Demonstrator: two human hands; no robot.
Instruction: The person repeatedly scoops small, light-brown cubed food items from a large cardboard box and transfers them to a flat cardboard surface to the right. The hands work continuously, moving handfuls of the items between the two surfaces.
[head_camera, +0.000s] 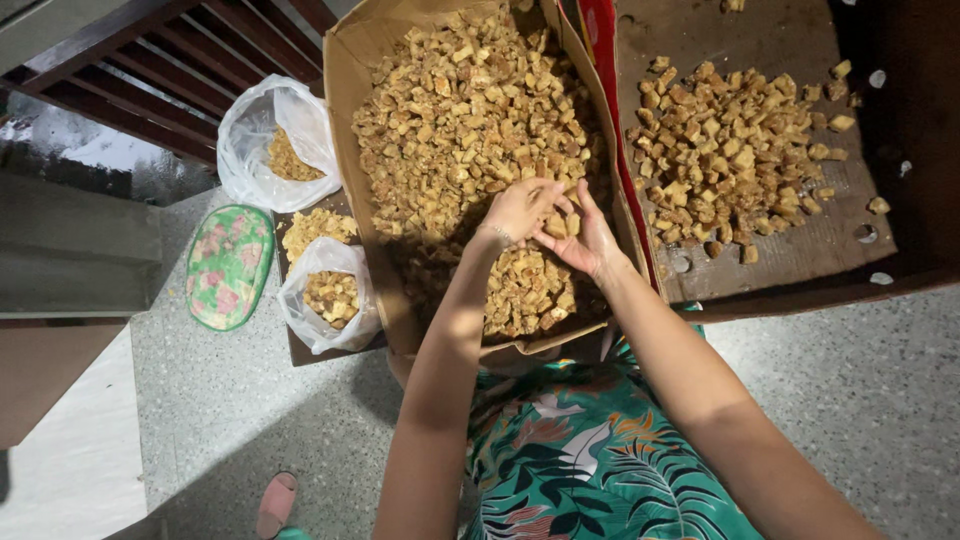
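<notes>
A big cardboard box lies open in front of me, filled with a heap of small golden-brown cubes. My left hand hovers palm-down over the heap near the box's front, fingers curled around a few cubes. Beside it, my right hand is turned palm-up with its fingers spread, and some cubes rest against them. The two hands touch at the fingertips. A thin bracelet circles my left wrist.
A second cardboard sheet at right carries another pile of cubes. Two clear plastic bags with cubes sit at left, by a flowered green cushion. Wooden slats run along the upper left. A pink slipper lies on the speckled floor.
</notes>
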